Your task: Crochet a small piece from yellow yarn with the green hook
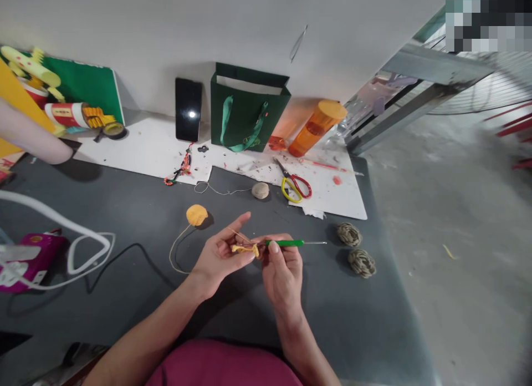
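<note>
Presently, the small yellow piece of yarn work (245,249) is between the two hands, above the table (332,330), and it lies just at 9 o'clock from the green-handled hook (291,243). The long axis of this hook runs from 9 to 3 o'clock, with one thin metal end which points to 3 o'clock; the other end goes among the fingers, so I cannot tell if it is inside a loop. The left hand (220,258) is partly open: its thumb pinches the piece, while its index finger stretches toward 1 o'clock. The right hand (285,269), which is the nearer one to the hook, is closed around the handle, with the thumb on top and the wrist coming from 5 o'clock. The yellow yarn ball (197,214) rests at 11 o'clock from the left hand, and its loose strand curves down toward the wrist.
</note>
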Demonstrator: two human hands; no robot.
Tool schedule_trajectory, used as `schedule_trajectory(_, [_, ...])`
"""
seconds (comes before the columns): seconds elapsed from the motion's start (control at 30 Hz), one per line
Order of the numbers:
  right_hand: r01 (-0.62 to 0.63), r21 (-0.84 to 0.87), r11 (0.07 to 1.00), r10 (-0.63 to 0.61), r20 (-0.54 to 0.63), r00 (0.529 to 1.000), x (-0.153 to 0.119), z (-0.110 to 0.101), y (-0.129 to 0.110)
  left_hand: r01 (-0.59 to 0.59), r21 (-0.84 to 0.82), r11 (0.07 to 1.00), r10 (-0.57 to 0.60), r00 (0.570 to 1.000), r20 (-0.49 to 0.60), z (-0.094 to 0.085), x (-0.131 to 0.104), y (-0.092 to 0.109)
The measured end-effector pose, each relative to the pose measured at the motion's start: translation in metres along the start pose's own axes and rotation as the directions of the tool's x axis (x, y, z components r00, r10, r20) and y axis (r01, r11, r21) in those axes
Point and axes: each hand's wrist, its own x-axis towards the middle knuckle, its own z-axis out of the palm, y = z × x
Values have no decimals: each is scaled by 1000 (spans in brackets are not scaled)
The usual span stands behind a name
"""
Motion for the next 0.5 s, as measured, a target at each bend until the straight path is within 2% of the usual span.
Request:
schedule_trajectory(0.2, [60,-40,997,-59,24,998,1,-6,3,-4,32,999,4,1000,17,0,0,2])
schedule_trajectory(0.27, [102,-109,989,-97,50,994,0,-9,3,-15,31,999,15,1000,-2,0,1,1])
schedule_trajectory(0.33, [195,-250,948,-176,100,979,-1,-11,2,-41,35,999,42,999,-31,1,1,-1])
schedule_trajectory(0.37, [272,-326,905,-239,138,961,-1,-12,1,-58,39,998,60,997,-48,1,1,-1])
schedule_trajectory(0.43, [448,-426,786,-381,236,894,-3,-13,2,-82,51,995,86,994,-74,2,1,-3])
schedule_trajectory(0.5, [568,-438,696,-483,299,823,-4,-12,3,-89,58,994,94,992,-86,3,1,-3])
